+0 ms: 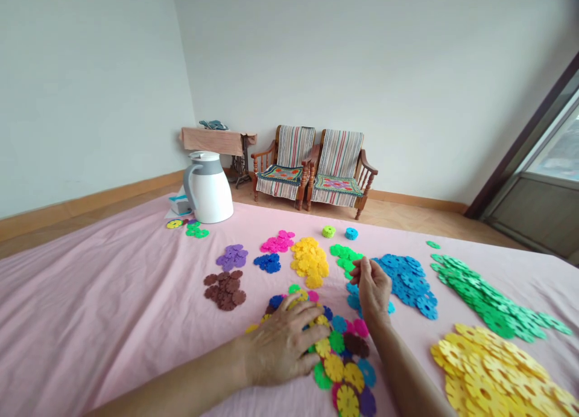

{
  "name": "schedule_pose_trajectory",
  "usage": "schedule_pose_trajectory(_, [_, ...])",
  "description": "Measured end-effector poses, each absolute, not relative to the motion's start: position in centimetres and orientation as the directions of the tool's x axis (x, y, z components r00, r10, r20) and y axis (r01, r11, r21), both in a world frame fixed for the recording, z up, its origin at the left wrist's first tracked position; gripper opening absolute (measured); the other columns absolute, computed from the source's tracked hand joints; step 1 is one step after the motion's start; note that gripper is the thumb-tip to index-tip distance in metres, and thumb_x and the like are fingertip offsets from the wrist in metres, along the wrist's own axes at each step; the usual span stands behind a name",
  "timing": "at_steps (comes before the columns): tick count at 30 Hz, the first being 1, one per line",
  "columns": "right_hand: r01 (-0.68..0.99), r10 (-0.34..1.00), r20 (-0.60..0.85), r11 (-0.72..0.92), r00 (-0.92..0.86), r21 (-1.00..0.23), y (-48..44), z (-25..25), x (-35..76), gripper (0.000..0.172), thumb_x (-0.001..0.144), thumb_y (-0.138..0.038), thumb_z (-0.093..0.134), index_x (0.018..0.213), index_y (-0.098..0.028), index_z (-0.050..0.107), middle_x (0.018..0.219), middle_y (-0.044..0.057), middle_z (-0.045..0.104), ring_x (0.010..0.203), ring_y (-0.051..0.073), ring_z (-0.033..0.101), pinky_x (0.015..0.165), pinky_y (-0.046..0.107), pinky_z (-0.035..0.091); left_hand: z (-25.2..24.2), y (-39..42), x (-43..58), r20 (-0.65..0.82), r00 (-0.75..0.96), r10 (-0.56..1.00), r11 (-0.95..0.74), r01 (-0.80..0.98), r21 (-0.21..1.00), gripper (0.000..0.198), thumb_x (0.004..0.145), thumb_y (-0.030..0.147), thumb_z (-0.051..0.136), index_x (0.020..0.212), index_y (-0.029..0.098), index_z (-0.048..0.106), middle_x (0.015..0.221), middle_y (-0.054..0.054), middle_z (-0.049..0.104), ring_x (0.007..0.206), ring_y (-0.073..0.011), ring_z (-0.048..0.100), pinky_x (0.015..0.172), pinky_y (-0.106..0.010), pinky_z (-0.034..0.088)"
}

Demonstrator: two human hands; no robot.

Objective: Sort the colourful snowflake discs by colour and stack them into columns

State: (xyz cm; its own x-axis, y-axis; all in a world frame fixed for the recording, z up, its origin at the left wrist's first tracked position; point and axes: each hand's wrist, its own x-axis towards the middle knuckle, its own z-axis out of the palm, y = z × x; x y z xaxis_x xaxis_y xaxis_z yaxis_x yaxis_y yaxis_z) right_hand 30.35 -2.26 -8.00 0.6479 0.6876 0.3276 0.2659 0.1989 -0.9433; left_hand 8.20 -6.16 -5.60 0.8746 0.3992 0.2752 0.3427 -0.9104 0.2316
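My left hand lies with its fingers spread over a pile of mixed-colour plastic snowflake discs, touching them and covering part of the pile. My right hand is pinched closed, just beside the bright green discs. Whatever it may hold is hidden by the fingers. Blue discs spread to the right of that hand, and a few more show under and beside its wrist. Left of it sits a heap of yellow discs, with pink discs and dark blue discs beside them.
Brown discs and purple discs lie left. Big green and yellow heaps spread at the right. Two small stacks, lime and blue, stand farther back. A white jug stands on the pink cloth.
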Motion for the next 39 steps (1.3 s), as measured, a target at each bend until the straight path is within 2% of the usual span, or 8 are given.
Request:
schedule_pose_trajectory(4, [0.275,0.634,0.336,0.196,0.697,-0.941,-2.4,-7.9,30.8,0.046,0.081,-0.056,0.044,0.071,-0.014,0.059,0.051,-0.001,0.056,0.042,0.01,0.051,0.043,0.021,0.041,-4.8,-6.0,8.2,0.287,0.869,0.404,-0.907,0.339,0.252,0.051,0.079,0.049,0.056,0.121,0.021,0.05,0.133,-0.013,0.044,0.122,-0.0316,0.037,0.104,-0.05,0.023])
schedule_pose_trajectory(11, [0.288,0.538,0.364,0.223,0.761,-0.931,-2.7,-7.2,31.6,0.043,0.083,-0.054,0.043,0.075,-0.015,0.06,0.052,-0.002,0.055,0.042,0.01,0.051,0.044,0.021,0.041,-4.3,-8.0,12.7,0.189,0.978,0.093,-0.986,0.064,0.154,0.053,0.077,0.048,0.054,0.122,0.02,0.049,0.128,-0.011,0.049,0.118,-0.0306,0.041,0.102,-0.047,0.025])
schedule_pose_trajectory(16, [0.307,0.533,0.371,0.209,0.761,-0.929,-2.7,-7.4,31.6,0.044,0.082,-0.055,0.043,0.073,-0.015,0.06,0.05,-0.002,0.055,0.041,0.011,0.051,0.044,0.021,0.04,-5.1,-7.7,15.4,0.181,0.977,0.117,-0.992,0.104,0.077,0.058,0.079,0.056,0.048,0.121,0.015,0.048,0.12,-0.013,0.052,0.12,-0.0307,0.038,0.098,-0.047,0.029])
schedule_pose_trajectory(22, [0.394,0.576,0.414,0.166,0.705,-0.904,-2.7,-7.7,31.1,0.044,0.085,-0.053,0.039,0.07,-0.016,0.059,0.049,-0.002,0.055,0.041,0.011,0.051,0.046,0.022,0.04,-5.9,-7.7,15.2,0.263,0.935,0.238,-0.97,0.242,0.017,0.029,0.086,0.041,0.046,0.093,0.016,0.057,0.095,-0.008,0.059,0.096,-0.023,0.051,0.091,-0.039,0.034])
schedule_pose_trajectory(26, [0.455,0.615,0.443,0.15,0.653,-0.878,-2.9,-7.8,30.4,0.041,0.087,-0.049,0.038,0.071,-0.017,0.058,0.051,-0.002,0.054,0.041,0.01,0.05,0.046,0.021,0.039,-5.5,-7.9,13.8,0.285,0.911,0.299,-0.951,0.31,0.005,0.025,0.087,0.038,0.047,0.089,0.016,0.056,0.093,-0.007,0.058,0.094,-0.0217,0.05,0.089,-0.037,0.036])
schedule_pose_trajectory(31, [0.536,0.746,0.497,0.224,0.443,-0.814,-3.2,-7.8,28.8,0.036,0.087,-0.043,0.04,0.073,-0.016,0.058,0.052,-0.002,0.055,0.044,0.01,0.05,0.048,0.021,0.038,-5.0,-8.4,12.0,0.275,0.895,0.35,-0.933,0.358,0.022,0.024,0.087,0.038,0.048,0.088,0.016,0.056,0.092,-0.006,0.058,0.094,-0.0223,0.05,0.093,-0.039,0.033])
schedule_pose_trajectory(36, [0.713,0.874,0.485,0.324,0.026,-0.621,-3.4,-7.6,27.0,0.033,0.086,-0.033,0.042,0.062,-0.017,0.058,0.058,0.0,0.058,0.055,0.011,0.05,0.053,0.022,0.035,-4.4,-8.2,10.0,0.282,0.847,0.45,-0.892,0.417,0.173,0.028,0.081,0.043,0.057,0.093,0.018,0.057,0.093,-0.004,0.059,0.093,-0.0211,0.051,0.093,-0.038,0.034])
schedule_pose_trajectory(39, [0.757,0.886,0.454,0.361,-0.095,-0.545,-3.4,-7.7,26.5,0.034,0.085,-0.028,0.043,0.055,-0.017,0.055,0.057,0.0,0.055,0.059,0.011,0.048,0.058,0.023,0.035,-4.6,-7.4,8.7,0.331,0.79,0.516,-0.856,0.462,0.233,0.026,0.082,0.041,0.058,0.093,0.018,0.058,0.095,-0.005,0.059,0.096,-0.0225,0.051,0.093,-0.039,0.035])
